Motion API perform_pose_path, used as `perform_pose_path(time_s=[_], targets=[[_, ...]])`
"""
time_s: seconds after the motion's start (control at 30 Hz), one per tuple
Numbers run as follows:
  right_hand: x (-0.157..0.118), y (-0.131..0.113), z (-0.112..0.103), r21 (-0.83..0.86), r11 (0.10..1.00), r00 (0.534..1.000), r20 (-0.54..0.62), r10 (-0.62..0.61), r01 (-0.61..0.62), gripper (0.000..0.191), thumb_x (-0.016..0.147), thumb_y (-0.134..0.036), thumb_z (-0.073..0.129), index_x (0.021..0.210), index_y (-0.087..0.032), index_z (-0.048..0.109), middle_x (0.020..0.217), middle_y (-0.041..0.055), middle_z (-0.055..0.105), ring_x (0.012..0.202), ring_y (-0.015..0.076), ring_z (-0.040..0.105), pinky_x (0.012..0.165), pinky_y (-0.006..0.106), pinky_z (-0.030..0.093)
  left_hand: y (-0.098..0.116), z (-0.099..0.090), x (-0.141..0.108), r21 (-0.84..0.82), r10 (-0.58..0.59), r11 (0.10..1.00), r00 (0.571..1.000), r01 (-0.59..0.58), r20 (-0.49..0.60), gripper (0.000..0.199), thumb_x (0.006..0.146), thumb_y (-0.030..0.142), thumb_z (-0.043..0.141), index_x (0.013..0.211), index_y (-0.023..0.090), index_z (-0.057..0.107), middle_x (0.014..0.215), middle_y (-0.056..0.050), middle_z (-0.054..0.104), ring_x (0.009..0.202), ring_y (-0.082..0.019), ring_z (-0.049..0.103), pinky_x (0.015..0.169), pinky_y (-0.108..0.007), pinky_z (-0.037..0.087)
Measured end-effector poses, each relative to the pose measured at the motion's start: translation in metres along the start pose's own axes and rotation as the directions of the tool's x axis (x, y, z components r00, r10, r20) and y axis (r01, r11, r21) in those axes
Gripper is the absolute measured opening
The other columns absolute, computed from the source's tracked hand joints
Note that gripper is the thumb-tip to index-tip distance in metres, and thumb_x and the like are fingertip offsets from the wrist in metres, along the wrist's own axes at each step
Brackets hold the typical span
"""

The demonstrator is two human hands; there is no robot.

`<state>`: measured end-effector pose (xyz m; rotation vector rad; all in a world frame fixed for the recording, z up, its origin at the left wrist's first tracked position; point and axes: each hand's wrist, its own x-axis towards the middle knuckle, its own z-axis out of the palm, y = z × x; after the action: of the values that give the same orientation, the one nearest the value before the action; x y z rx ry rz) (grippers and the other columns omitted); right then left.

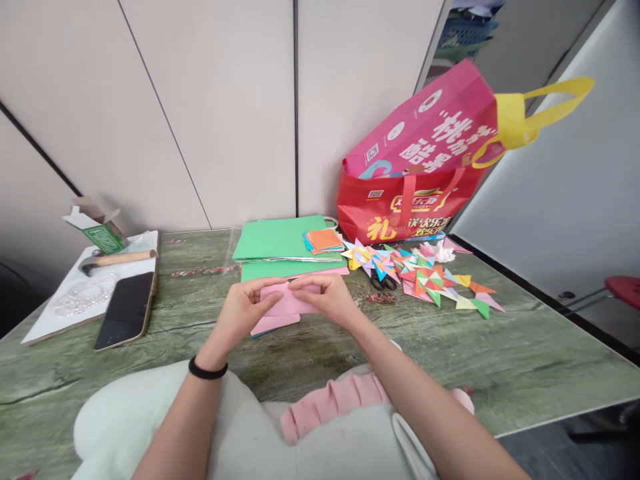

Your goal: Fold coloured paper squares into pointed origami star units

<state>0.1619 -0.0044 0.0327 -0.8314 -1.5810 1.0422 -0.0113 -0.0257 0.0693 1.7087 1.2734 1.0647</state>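
Hands, two, both grasping. Our left hand pinches the left side of one pink sheet between thumb and fingers; our right hand pinches the right side likewise, fingertips close together at the top edge. We find the sheet just over a small pile, pink on top with a blue edge beneath; whether the two touch, we cannot tell.

Nearest us: one pale cushion with a pink ruffle, under our forearms. One black band, on our left wrist.

On the green table, left: one phone, lying at the edge of a white board. On the board we count clear beads, one wood-handled tool and, at the back, one opened box.

Right of our hands: one pair of black scissors, beside a spread of folded pieces in many colours.

Beyond our hands: green sheets, stacked, bearing small square slips, orange uppermost.

Rear right: one red bag, upright, with a pink bag tilted in its mouth, yellow handle to the right. Farthest: pale panels behind the table.
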Motion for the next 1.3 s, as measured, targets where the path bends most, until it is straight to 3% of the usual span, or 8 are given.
perform_pose_path(time_s=[0.13, 0.23, 0.33, 0.63, 0.8, 1.13, 1.3], targets=[[0.001, 0.003, -0.001, 0.006, 1.0, 0.996, -0.086, 0.026, -0.025, 0.014, 0.068, -0.024, 0.064, 0.08, -0.02, 0.07, 0.085, 0.0027, 0.07, 0.083, 0.0174, 0.064, 0.081, 0.032, 0.048, -0.003, 0.004, 0.001, -0.288, -0.131, 0.947, 0.989, 0.144, 0.066, 0.058, 0.061, 0.03, 0.071, 0.114, 0.015, 0.054, 0.069, -0.001, 0.068, 0.061, -0.014, 0.061, 0.058, -0.026, 0.051], [0.001, 0.003, -0.001, 0.009, 1.0, 0.987, -0.16, 0.022, -0.02, 0.014, 0.068, -0.026, 0.065, 0.08, -0.021, 0.07, 0.085, 0.0024, 0.07, 0.083, 0.0182, 0.063, 0.082, 0.034, 0.047, -0.004, 0.01, 0.001, -0.392, -0.224, 0.883, 0.966, 0.257, 0.129, 0.055, 0.056, 0.027, 0.075, 0.105, 0.011, 0.057, 0.076, -0.006, 0.07, 0.068, -0.019, 0.065, 0.068, -0.034, 0.054], [0.001, 0.001, -0.001, -0.001, 1.0, 0.981, -0.192, -0.006, 0.006, 0.013, 0.068, -0.025, 0.064, 0.08, -0.021, 0.07, 0.085, 0.0024, 0.07, 0.084, 0.0185, 0.063, 0.084, 0.035, 0.047, -0.005, 0.018, 0.0, -0.403, -0.279, 0.858, 0.948, 0.317, 0.153, 0.042, 0.053, 0.026, 0.077, 0.088, 0.008, 0.064, 0.074, -0.009, 0.071, 0.068, -0.021, 0.066, 0.069, -0.034, 0.055], [-0.001, -0.002, -0.001, 0.004, 0.999, 0.991, -0.126, -0.035, 0.035, 0.018, 0.069, -0.023, 0.064, 0.086, -0.021, 0.069, 0.093, 0.0034, 0.068, 0.09, 0.0179, 0.061, 0.086, 0.033, 0.045, -0.007, 0.03, -0.001, -0.465, -0.305, 0.836, 0.951, 0.291, 0.047, 0.034, 0.051, 0.024, 0.078, 0.077, 0.005, 0.065, 0.065, -0.009, 0.07, 0.062, -0.023, 0.067, 0.063, -0.034, 0.057], [-0.002, -0.003, -0.002, -0.037, 0.998, 0.997, -0.053, -0.055, 0.053, 0.036, 0.059, -0.027, 0.073, 0.094, -0.021, 0.066, 0.102, 0.0035, 0.065, 0.098, 0.0192, 0.058, 0.088, 0.031, 0.043, -0.009, 0.028, 0.0, -0.465, -0.308, 0.837, 0.951, 0.289, 0.037, 0.034, 0.052, 0.025, 0.078, 0.078, 0.006, 0.066, 0.064, -0.008, 0.07, 0.062, -0.023, 0.067, 0.063, -0.034, 0.057], [0.0, -0.005, -0.008, -0.118, 0.989, 0.996, 0.035, -0.085, 0.088, 0.039, 0.063, -0.02, 0.069, 0.101, -0.022, 0.063, 0.109, 0.0039, 0.061, 0.104, 0.0185, 0.054, 0.09, 0.031, 0.04, -0.013, 0.022, 0.0, -0.479, -0.27, 0.817, 0.947, 0.321, 0.174, 0.035, 0.059, 0.029, 0.074, 0.085, 0.007, 0.066, 0.075, -0.011, 0.071, 0.071, -0.025, 0.068, 0.073, -0.038, 0.055], [0.0, -0.006, -0.009, -0.123, 0.988, 0.995, 0.042, -0.091, 0.095, 0.038, 0.063, -0.02, 0.068, 0.101, -0.023, 0.062, 0.108, 0.0037, 0.061, 0.104, 0.0186, 0.054, 0.091, 0.032, 0.04, -0.01, 0.016, 0.001, -0.43, -0.249, 0.851, 0.952, 0.303, 0.178, 0.038, 0.06, 0.03, 0.074, 0.09, 0.008, 0.066, 0.077, -0.011, 0.072, 0.075, -0.025, 0.067, 0.075, -0.038, 0.054]])
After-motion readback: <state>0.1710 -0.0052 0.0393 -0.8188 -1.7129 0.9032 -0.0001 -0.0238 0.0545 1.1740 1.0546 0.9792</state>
